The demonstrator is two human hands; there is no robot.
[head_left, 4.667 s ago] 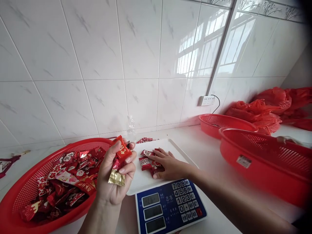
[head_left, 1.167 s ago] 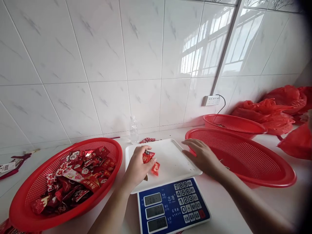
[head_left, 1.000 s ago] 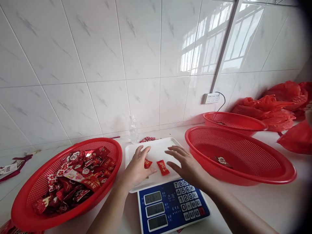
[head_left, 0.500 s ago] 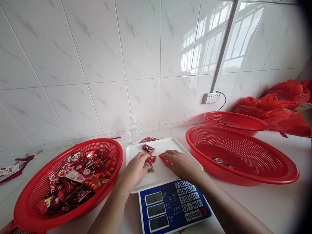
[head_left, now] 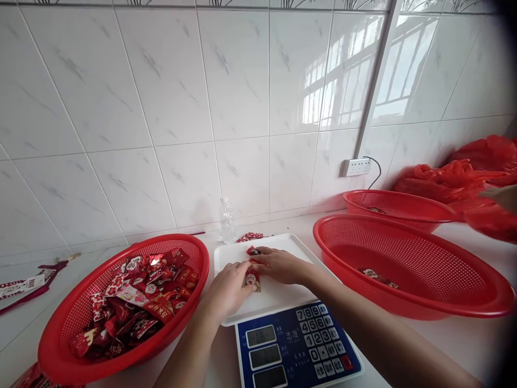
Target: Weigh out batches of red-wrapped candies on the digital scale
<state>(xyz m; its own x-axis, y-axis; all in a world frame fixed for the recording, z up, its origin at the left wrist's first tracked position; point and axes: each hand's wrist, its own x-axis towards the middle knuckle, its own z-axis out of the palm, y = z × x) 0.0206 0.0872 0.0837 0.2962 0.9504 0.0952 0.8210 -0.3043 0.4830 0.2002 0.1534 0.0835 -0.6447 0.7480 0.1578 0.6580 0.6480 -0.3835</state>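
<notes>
Both hands rest on the white tray (head_left: pixel 283 245) of a blue digital scale (head_left: pixel 297 347). My left hand (head_left: pixel 230 288) lies on the tray with its fingertips against a small wrapped candy (head_left: pixel 251 279). My right hand (head_left: pixel 278 265) lies flat over a few red wrapped candies (head_left: pixel 252 250), fingers stretched towards the left. The red basket (head_left: pixel 121 302) to the left holds a heap of red wrapped candies.
A large red basket (head_left: pixel 407 269) on the right holds a candy or two (head_left: pixel 374 275). Another red basket (head_left: pixel 398 205) stands behind it, next to red plastic bags (head_left: pixel 464 172). A clear bottle (head_left: pixel 227 221) stands by the tiled wall. Another person's hand (head_left: pixel 501 196) shows at the far right.
My right hand has come from the right basket back onto the scale tray. My left hand put candies down there, and both hands now press them together near the tray's middle.
</notes>
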